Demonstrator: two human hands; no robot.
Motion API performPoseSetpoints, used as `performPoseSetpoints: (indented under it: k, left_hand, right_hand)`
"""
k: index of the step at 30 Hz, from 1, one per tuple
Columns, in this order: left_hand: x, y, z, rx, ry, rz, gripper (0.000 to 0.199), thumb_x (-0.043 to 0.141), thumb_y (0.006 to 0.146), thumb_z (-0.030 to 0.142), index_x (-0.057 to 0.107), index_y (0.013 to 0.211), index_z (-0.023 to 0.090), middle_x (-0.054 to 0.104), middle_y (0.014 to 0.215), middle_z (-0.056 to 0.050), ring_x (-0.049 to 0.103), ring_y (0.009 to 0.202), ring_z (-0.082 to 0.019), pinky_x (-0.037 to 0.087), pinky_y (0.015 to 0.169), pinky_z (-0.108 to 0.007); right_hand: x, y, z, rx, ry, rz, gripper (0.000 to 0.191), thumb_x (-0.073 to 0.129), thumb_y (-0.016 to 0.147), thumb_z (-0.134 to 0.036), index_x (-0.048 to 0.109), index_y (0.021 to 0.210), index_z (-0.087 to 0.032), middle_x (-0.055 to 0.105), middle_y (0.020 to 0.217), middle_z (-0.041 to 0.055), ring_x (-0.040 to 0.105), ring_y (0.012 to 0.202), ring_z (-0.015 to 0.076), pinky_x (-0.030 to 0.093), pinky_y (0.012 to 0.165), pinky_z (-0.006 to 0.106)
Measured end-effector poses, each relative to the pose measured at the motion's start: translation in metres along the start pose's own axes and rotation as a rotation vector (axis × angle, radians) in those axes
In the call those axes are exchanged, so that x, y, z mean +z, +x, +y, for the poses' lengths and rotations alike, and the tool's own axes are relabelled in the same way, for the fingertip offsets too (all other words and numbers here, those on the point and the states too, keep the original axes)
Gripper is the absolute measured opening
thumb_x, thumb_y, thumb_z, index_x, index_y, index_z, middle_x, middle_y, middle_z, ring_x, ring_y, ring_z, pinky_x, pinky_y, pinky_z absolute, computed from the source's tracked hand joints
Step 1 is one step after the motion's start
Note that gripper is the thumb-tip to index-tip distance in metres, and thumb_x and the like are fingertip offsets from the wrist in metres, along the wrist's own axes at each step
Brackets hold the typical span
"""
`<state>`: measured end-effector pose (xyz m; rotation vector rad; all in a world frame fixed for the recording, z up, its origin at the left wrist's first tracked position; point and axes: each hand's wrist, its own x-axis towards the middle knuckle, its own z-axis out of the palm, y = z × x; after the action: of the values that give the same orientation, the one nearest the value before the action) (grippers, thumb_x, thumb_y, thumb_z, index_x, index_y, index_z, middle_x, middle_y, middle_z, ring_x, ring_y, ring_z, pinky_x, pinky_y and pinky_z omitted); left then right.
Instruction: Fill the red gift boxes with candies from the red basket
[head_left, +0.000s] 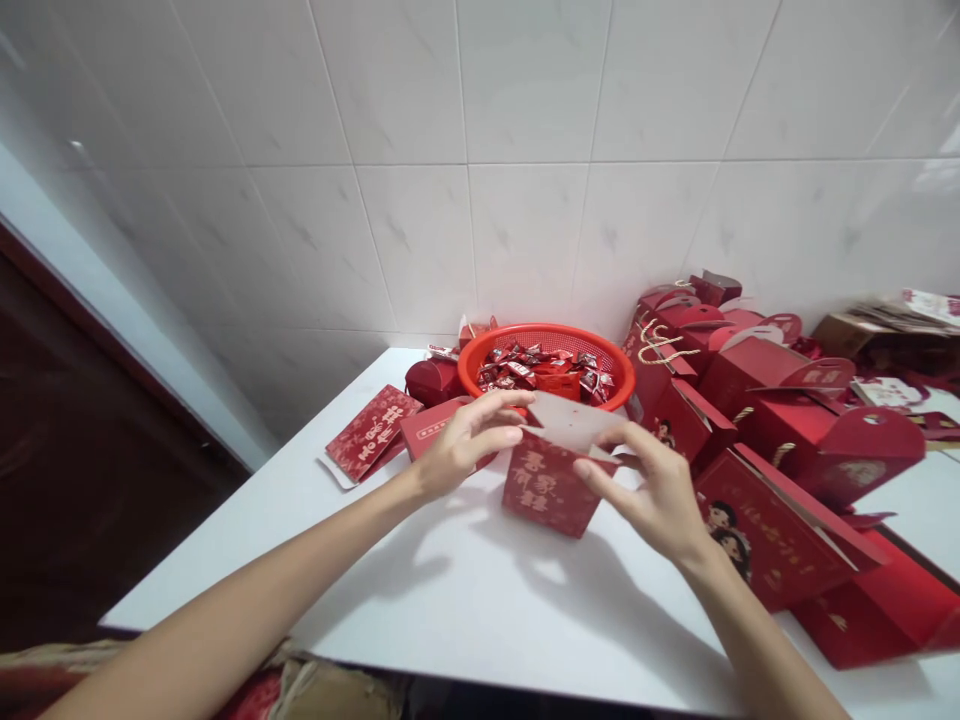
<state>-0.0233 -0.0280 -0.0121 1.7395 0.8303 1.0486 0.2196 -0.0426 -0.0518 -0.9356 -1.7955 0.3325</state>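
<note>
A small red gift box [551,487] with pale printed characters stands on the white table, its lid flap [574,422] raised and showing a whitish inner side. At the box's upper left edge, my left hand [474,438] holds the rim between thumb and fingers. My right hand [654,492] grips the upper right edge, thumb on the front face and fingers behind. What lies inside the box is hidden. Just behind it, a red plastic basket [471,374] contains many wrapped candies [525,365].
Flat red cartons [375,432] lie to the left, with another red box [427,425] beside them. Several red gift boxes with rope handles [780,525] crowd the right side. Stacked cardboard [862,325] is at the far right. A tiled wall [525,230] borders the table's back.
</note>
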Motion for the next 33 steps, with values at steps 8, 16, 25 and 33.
performPoseSetpoints:
  k: [8, 16, 25, 33]
  left_hand:
    - [0.001, -0.003, -0.002, -0.020, 0.372, 0.018, 0.074, 0.075, 0.073, 0.023, 0.049, 0.142, 0.023, 0.059, 0.134, -0.011, 0.060, 0.111, -0.025, 0.052, 0.090, -0.036]
    - [0.002, 0.001, -0.007, -0.029, 0.285, -0.122, 0.020, 0.068, 0.086, 0.030, 0.073, 0.097, 0.014, 0.073, 0.097, -0.008, 0.067, 0.093, -0.024, 0.054, 0.081, -0.035]
    - [0.008, 0.002, -0.023, -0.116, 0.080, -0.159, 0.040, 0.074, 0.083, 0.033, 0.068, 0.117, 0.013, 0.073, 0.115, -0.011, 0.066, 0.109, -0.029, 0.052, 0.096, -0.042]
    - [0.010, -0.001, -0.024, -0.143, 0.019, -0.158, 0.041, 0.077, 0.081, 0.039, 0.069, 0.110, 0.012, 0.075, 0.107, -0.012, 0.069, 0.100, -0.028, 0.056, 0.089, -0.042]
  right_hand:
    - [0.005, -0.014, 0.005, -0.163, 0.033, -0.075, 0.017, 0.067, 0.091, -0.023, 0.059, 0.106, -0.022, 0.067, 0.100, 0.0058, 0.064, 0.087, 0.0191, 0.054, 0.075, 0.031]
    - [0.012, -0.016, 0.012, 0.065, 0.187, 0.035, 0.045, 0.070, 0.090, -0.029, 0.053, 0.132, -0.025, 0.064, 0.090, 0.0016, 0.061, 0.080, 0.0186, 0.053, 0.077, 0.034]
    - [0.013, -0.009, 0.013, 0.236, 0.316, -0.200, 0.032, 0.075, 0.084, -0.043, 0.071, 0.103, -0.018, 0.075, 0.096, 0.0063, 0.068, 0.084, 0.0217, 0.055, 0.077, 0.033]
    - [0.013, -0.007, 0.009, 0.296, 0.434, -0.195, 0.035, 0.072, 0.083, -0.053, 0.074, 0.091, -0.018, 0.075, 0.086, 0.0049, 0.068, 0.078, 0.0224, 0.056, 0.074, 0.033]
